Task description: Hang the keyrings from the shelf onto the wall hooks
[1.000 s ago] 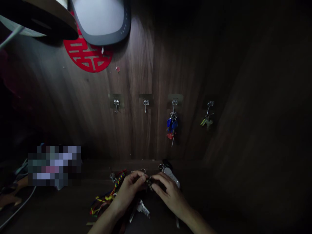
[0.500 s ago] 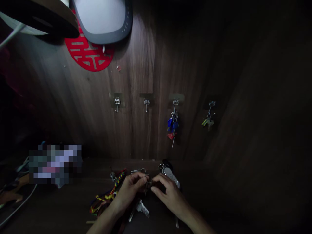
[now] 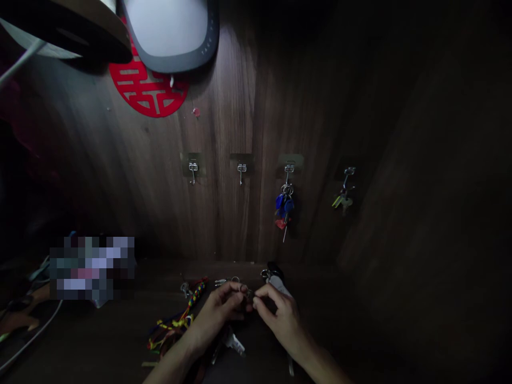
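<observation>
My left hand pinches a small metal key ring between thumb and fingertips, low in the middle of the view. Just to its right, my right hand has thumb and forefinger pressed together at the ring; what they grip is too small and dark to make out. Silver keys show below the left hand. Behind the fingers lie another ring with keys and a grey fob, partly covered by my right hand. Beside my left wrist is a colourful braided cord with loose strands.
On the wood panel are a bare left hook, a bare second hook, a bunch with blue key heads and a smaller key bunch. A lamp overlaps a red paper cut-out. A white cable lies left.
My right hand has shifted slightly right, and its thumb and forefinger have closed together. My left hand still holds the ring, with its fingers slightly moved.
</observation>
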`<state>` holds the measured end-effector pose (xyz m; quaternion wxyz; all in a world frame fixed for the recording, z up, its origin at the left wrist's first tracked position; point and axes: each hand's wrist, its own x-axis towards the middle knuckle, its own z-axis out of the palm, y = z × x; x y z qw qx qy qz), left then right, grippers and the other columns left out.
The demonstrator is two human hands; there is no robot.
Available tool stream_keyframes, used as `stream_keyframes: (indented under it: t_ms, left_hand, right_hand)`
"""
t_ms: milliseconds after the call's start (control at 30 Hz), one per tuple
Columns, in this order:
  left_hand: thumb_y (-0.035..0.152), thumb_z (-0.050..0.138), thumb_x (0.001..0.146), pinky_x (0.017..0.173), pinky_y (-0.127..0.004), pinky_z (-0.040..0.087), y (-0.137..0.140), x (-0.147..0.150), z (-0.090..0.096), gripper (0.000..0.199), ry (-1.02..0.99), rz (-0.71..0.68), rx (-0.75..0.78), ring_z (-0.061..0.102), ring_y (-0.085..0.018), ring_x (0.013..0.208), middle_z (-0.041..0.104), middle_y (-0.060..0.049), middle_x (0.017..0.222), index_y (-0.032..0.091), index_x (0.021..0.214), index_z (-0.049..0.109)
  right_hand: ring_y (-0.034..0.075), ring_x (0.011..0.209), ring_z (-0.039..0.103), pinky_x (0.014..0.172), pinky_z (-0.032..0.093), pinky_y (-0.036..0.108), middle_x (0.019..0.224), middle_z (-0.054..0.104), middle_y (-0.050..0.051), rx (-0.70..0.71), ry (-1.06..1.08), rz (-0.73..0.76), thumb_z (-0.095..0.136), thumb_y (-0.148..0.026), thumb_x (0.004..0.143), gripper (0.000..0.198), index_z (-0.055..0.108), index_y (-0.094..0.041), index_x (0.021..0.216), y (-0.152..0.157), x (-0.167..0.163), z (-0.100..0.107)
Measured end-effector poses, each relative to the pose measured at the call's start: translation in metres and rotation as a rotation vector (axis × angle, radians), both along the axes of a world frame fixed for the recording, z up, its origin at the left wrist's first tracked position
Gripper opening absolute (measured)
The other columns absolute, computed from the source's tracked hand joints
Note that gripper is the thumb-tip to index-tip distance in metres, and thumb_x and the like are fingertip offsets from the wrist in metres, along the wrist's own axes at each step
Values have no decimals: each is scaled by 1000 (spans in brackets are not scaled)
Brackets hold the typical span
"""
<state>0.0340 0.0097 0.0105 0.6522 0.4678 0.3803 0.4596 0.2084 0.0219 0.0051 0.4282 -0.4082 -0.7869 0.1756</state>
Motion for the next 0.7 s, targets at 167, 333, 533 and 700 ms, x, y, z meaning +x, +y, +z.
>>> stream_keyframes:
  t_ms: [167, 333, 533, 700]
  left_hand:
    - [41, 77, 64, 60, -22, 42, -2, 5, -1, 49, 88, 13, 138, 55, -11, 62, 60, 1, 75, 18, 104, 59]
    - [47, 68, 70, 60, -22, 41, -3, 5, 3, 34, 238, 16, 186, 51, -11, 60, 58, 2, 68, 15, 82, 64]
    - [51, 66, 71, 58, -22, 40, -5, 6, 2, 37, 227, -7, 156, 53, -11, 59, 61, 1, 69, 14, 77, 62]
    - [51, 66, 71, 56, -21, 41, -7, 9, 3, 38, 242, -37, 182, 53, -10, 56, 61, 0, 67, 13, 76, 65]
  right_hand:
    - [14, 63, 62, 62, 48, 24, 69, 66, -1, 50, 57, -52, 49, -23, 84, 12, 59, -23, 78, 1, 1, -2]
    - [15, 67, 65, 62, 50, 24, 74, 69, 0, -67, 100, -39, 50, -27, 85, 14, 62, -23, 91, 2, 4, -1]
    - [17, 84, 61, 75, 49, 28, 89, 65, 3, 7, 35, 2, 48, -23, 87, 16, 63, -24, 94, 1, 6, 6]
    - [18, 94, 57, 83, 46, 32, 94, 60, 4, 94, -8, 88, 50, -19, 86, 16, 63, -25, 92, -5, 5, 13]
